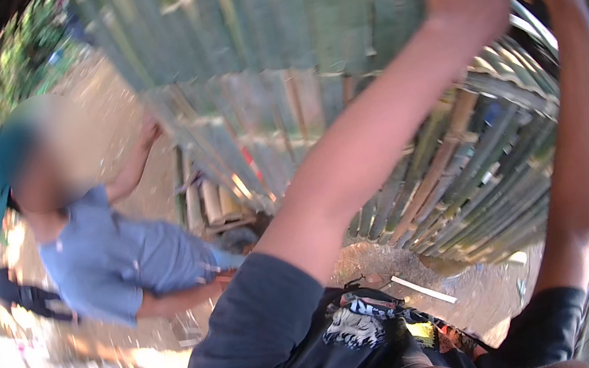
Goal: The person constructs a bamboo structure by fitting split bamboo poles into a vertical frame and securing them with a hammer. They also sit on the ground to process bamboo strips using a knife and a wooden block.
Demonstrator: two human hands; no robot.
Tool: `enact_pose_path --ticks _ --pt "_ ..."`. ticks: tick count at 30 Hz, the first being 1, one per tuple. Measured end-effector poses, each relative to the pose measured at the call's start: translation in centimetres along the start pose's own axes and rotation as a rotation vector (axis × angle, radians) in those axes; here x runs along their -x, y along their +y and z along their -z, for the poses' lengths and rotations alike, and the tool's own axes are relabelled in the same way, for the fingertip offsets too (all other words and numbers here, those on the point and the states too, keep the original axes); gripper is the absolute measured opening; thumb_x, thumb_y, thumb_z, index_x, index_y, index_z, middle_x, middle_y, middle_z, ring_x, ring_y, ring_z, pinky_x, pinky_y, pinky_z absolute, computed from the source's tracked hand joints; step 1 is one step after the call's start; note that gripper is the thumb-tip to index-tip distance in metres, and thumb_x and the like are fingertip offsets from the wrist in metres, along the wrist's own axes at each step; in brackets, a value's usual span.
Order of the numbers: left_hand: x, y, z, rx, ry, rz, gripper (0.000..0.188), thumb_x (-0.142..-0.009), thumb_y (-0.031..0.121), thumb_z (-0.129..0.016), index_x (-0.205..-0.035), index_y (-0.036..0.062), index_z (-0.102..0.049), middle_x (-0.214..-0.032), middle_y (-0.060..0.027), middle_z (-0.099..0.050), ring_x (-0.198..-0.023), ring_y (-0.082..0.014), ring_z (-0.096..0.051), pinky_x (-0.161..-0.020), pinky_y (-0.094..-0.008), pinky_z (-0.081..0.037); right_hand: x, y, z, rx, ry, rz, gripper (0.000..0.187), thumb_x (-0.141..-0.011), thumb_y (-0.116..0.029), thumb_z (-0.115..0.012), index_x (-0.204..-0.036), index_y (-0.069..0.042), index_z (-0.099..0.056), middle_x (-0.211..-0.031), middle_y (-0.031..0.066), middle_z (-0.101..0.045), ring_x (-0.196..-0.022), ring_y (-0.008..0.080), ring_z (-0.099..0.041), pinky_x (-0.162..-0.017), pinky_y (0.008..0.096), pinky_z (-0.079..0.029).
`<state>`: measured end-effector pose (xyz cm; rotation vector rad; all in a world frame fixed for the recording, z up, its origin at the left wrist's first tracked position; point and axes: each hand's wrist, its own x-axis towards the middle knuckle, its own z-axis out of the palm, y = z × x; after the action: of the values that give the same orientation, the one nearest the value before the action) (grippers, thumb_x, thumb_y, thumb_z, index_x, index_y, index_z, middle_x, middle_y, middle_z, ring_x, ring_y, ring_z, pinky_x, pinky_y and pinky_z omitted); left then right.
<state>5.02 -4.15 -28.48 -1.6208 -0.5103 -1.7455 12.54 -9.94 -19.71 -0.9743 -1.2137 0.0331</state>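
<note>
The single head view, a wide fisheye worn on the wearer's head, looks steeply down from close above their black T-shirt (252,352), facing the nearby split-bamboo panel (269,26).

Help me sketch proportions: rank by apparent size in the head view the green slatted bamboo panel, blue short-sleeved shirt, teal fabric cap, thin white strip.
1. Green slatted bamboo panel
2. Blue shirt
3. Teal cap
4. Thin white strip
</note>
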Motion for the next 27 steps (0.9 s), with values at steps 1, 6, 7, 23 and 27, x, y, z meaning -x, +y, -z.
enact_pose_path --ticks 1,6,7,23,27 --pt "0.7 0.2 -0.7 0.125 -0.238 0.056 0.055 -0.09 0.027 -0.056 -0.133 -0.0078 -0.056 -0.137 -0.0271 -0.057 -0.136 -0.0408 -0.048 -0.114 -0.0567 -0.033 0.8 -1.0 -0.2 -0.107 -0.074 -0.075 0.026 -0.093 -0.024 -0.078 -0.082 -0.003 -0.067 -0.061 0.0011 -0.058 -0.048 0.0099 -0.052 -0.041 0.0294 -0.04" --pt "0.1 -2.2 2.7 -0.121 -0.262 -0.16 0.068 -0.085 0.026 -0.066 -0.143 -0.0012 -0.04 -0.162 -0.0233 -0.029 -0.155 -0.0408 -0.018 -0.121 -0.0657 -0.014 -1.7 3.1 1.4 -0.257 -0.027 0.099 0.029 -0.082 -0.023 -0.084 -0.08 0.0 -0.066 -0.066 0.0051 -0.063 -0.057 0.0126 -0.059 -0.05 0.0325 -0.046" --pt "0.1 -2.0 2.5 -0.005 -0.234 -0.092 0.07 -0.087 0.026 -0.064 -0.145 -0.0012 -0.036 -0.161 -0.024 -0.03 -0.155 -0.0409 -0.018 -0.121 -0.0654 -0.014 -1.6 3.5 0.8 -0.264 -0.023 0.112 0.03 -0.08 -0.022 -0.086 -0.079 0.0 -0.065 -0.068 0.0059 -0.064 -0.059 0.0131 -0.06 -0.052 0.0331 -0.048" --pt "-7.4 14.2 0.8 0.414 -0.705 -0.337 0.014 -0.095 0.004 -0.055 -0.101 -0.0021 -0.066 -0.101 -0.0155 -0.071 -0.094 -0.0285 -0.068 -0.087 -0.0364 -0.052 2.2 2.7 -1.5 -0.354 -0.315 -0.365 0.033 -0.075 -0.015 -0.085 -0.084 0.002 -0.059 -0.072 0.0117 -0.068 -0.066 0.0201 -0.068 -0.066 0.0375 -0.053" --pt "-9.8 24.0 -14.9 0.705 -0.906 -0.529 0.02 -0.091 0.004 -0.06 -0.107 -0.0001 -0.071 -0.093 -0.0153 -0.074 -0.088 -0.0321 -0.071 -0.084 -0.0358 -0.055 -0.8 6.1 -0.6 -0.689 0.015 -0.176 0.03 -0.075 -0.008 -0.083 -0.087 0.004 -0.058 -0.07 0.0096 -0.065 -0.064 0.0205 -0.067 -0.06 0.036 -0.052"
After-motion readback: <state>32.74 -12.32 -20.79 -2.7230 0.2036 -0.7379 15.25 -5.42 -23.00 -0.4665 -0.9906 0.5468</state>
